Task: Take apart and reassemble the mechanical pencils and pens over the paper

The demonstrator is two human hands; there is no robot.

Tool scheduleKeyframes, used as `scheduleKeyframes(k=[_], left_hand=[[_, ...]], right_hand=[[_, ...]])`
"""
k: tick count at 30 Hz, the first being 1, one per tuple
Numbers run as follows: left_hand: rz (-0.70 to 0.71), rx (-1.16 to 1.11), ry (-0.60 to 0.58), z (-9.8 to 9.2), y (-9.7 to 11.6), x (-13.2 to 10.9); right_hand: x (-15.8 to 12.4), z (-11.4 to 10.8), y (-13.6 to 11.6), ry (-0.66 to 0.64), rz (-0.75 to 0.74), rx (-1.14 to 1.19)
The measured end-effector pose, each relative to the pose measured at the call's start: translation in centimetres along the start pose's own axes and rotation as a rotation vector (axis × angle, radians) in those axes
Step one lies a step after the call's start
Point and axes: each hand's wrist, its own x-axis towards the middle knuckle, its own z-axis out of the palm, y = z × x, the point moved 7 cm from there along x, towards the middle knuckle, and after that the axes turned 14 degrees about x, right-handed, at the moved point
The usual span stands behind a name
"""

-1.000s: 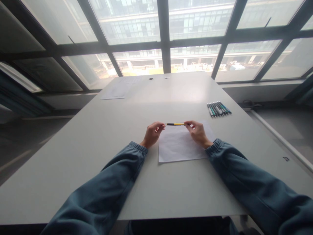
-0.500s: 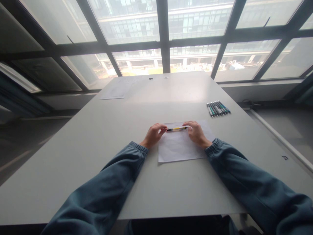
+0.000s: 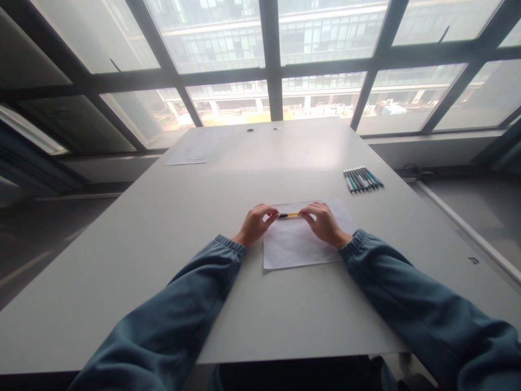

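A yellow and black pen (image 3: 290, 215) lies level between my two hands, above a white sheet of paper (image 3: 299, 247). My left hand (image 3: 257, 220) pinches its black end between thumb and fingers. On the yellow part, my right hand (image 3: 321, 220) has its fingers closed, and they cover the pen's right end. Both hands are close together over the far part of the sheet.
Several pens (image 3: 363, 180) lie side by side in a row on the white table (image 3: 163, 260), to the right beyond the paper. More papers (image 3: 191, 149) rest at the far left. A large window (image 3: 317, 87) stands behind the table.
My right hand has slid left along the pen, from its right end to the yellow part, and now covers that end. My left hand has stayed in place.
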Motion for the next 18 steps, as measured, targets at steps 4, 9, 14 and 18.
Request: scheduleKeyframes(k=[4, 9, 14, 18], left_hand=[[-0.097, 0.074, 0.039, -0.1, -1.2, -0.1], [-0.143, 0.141, -0.044, 0.5, -2.1, 0.0], [-0.1, 0.16, -0.144, 0.9, -1.6, -0.1], [-0.088, 0.144, -0.154, 1.0, -1.5, -0.1]], right_hand=[[-0.1, -0.7, 0.9, 0.087, 0.057, -0.041], [-0.2, -1.3, 2.2, 0.162, 0.118, -0.03], [-0.2, -1.1, 2.3, 0.151, 0.118, -0.02], [-0.3, -1.0, 2.3, 0.153, 0.119, -0.017]])
